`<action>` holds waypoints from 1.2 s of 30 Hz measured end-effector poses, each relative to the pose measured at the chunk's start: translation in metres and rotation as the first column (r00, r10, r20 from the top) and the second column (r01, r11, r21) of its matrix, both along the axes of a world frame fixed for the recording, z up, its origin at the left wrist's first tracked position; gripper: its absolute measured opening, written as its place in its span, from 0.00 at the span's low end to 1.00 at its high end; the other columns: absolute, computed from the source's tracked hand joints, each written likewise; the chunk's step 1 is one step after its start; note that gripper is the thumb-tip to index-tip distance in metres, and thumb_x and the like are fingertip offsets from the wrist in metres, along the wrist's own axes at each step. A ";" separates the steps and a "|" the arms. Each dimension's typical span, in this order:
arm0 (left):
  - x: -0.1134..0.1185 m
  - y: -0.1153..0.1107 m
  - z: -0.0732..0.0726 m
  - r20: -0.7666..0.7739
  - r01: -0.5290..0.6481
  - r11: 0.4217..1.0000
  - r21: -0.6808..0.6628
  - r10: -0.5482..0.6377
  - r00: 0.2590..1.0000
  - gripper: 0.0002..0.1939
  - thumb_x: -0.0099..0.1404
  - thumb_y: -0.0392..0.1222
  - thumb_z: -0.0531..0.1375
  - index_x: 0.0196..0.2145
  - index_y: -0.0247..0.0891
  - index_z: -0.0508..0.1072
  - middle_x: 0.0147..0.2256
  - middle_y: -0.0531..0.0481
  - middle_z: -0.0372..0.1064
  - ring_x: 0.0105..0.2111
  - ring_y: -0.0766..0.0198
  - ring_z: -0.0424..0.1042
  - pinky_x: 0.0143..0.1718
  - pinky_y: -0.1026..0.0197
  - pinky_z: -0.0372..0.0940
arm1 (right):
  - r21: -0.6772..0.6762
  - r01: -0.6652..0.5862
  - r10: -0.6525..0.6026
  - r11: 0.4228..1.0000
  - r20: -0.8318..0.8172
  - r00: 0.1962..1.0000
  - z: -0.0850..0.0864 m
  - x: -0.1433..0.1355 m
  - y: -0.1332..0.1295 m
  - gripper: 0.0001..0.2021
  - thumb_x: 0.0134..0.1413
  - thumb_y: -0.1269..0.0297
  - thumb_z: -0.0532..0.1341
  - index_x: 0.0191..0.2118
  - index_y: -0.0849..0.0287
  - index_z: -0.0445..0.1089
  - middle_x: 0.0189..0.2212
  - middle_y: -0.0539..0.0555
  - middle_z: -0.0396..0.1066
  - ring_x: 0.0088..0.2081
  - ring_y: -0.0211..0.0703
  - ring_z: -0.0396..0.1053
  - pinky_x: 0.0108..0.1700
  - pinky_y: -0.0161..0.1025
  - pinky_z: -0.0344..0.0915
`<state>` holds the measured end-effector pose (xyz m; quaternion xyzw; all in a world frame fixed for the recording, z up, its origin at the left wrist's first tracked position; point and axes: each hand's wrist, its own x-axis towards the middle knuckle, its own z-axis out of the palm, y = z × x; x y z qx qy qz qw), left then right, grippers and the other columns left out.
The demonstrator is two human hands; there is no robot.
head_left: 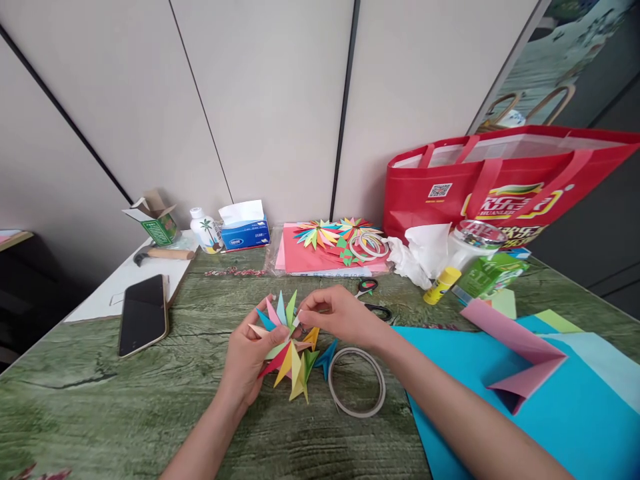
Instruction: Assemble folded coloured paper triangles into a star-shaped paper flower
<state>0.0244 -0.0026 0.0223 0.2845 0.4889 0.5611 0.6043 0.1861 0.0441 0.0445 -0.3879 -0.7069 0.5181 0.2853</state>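
Note:
My left hand (249,357) holds a spiky star of folded coloured paper points (290,350) from the left side, just above the green wood-grain table (125,400). My right hand (337,315) pinches the star's top at a green and pink point, fingers closed on the paper. A thin roll of clear tape (357,382) lies flat on the table right below my right wrist. Black-handled scissors (373,300) lie just behind my right hand.
A large blue paper sheet (500,413) with a folded pink sheet (520,350) covers the right. A phone (143,313) lies left. At the back stand a tissue box (245,230), finished paper stars on pink paper (330,243), a glue stick (440,285) and a red bag (500,187).

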 end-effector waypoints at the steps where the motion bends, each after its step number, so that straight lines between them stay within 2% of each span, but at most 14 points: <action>1: 0.000 0.000 -0.001 -0.004 0.001 1.000 -0.003 -0.001 1.000 0.46 0.39 0.36 0.69 0.56 0.40 0.59 0.30 0.47 0.76 0.29 0.52 0.75 0.28 0.54 0.71 | 0.005 0.004 -0.004 1.000 0.003 1.000 0.000 0.000 0.000 0.08 0.48 0.63 0.57 0.27 0.63 0.69 0.26 0.54 0.74 0.30 0.40 0.72 0.33 0.35 0.65; 14: 0.002 0.000 0.000 -0.019 -0.012 1.000 -0.005 0.012 1.000 0.47 0.37 0.37 0.70 0.56 0.39 0.59 0.28 0.49 0.75 0.27 0.56 0.75 0.29 0.57 0.69 | 0.040 0.072 -0.073 0.997 0.041 0.996 0.000 -0.005 -0.003 0.07 0.46 0.65 0.57 0.25 0.62 0.68 0.24 0.54 0.74 0.27 0.40 0.72 0.30 0.34 0.65; 19: 0.001 -0.001 0.000 -0.017 -0.028 1.000 -0.015 0.027 0.999 0.46 0.38 0.37 0.70 0.56 0.40 0.59 0.30 0.48 0.75 0.26 0.60 0.74 0.30 0.59 0.69 | 0.126 0.139 -0.146 0.982 0.043 0.988 -0.001 -0.009 -0.007 0.04 0.44 0.68 0.58 0.24 0.61 0.66 0.23 0.52 0.73 0.26 0.39 0.71 0.28 0.33 0.63; 25: 0.001 -0.001 -0.002 -0.048 -0.040 0.999 -0.026 0.039 0.998 0.48 0.36 0.39 0.71 0.56 0.39 0.60 0.27 0.51 0.74 0.23 0.63 0.72 0.27 0.62 0.68 | 0.282 0.184 -0.240 0.942 0.178 0.954 0.003 -0.013 -0.011 0.04 0.41 0.72 0.61 0.21 0.61 0.67 0.23 0.52 0.71 0.25 0.38 0.68 0.28 0.34 0.61; 29: 0.002 0.000 -0.005 -0.062 -0.034 0.999 -0.025 0.033 0.998 0.49 0.36 0.39 0.71 0.57 0.38 0.59 0.27 0.50 0.74 0.23 0.63 0.72 0.26 0.63 0.67 | 0.233 0.197 -0.253 0.952 0.239 0.937 0.003 -0.013 -0.011 0.03 0.41 0.70 0.62 0.22 0.59 0.67 0.22 0.52 0.72 0.26 0.40 0.68 0.28 0.35 0.60; 36: 0.000 0.001 -0.008 -0.083 -0.017 1.000 -0.010 0.016 0.996 0.49 0.36 0.39 0.71 0.57 0.39 0.59 0.20 0.56 0.69 0.21 0.63 0.71 0.24 0.64 0.66 | 0.134 0.228 -0.255 0.964 0.243 0.936 0.003 -0.013 -0.010 0.03 0.40 0.68 0.62 0.23 0.59 0.67 0.23 0.53 0.73 0.26 0.43 0.70 0.28 0.36 0.60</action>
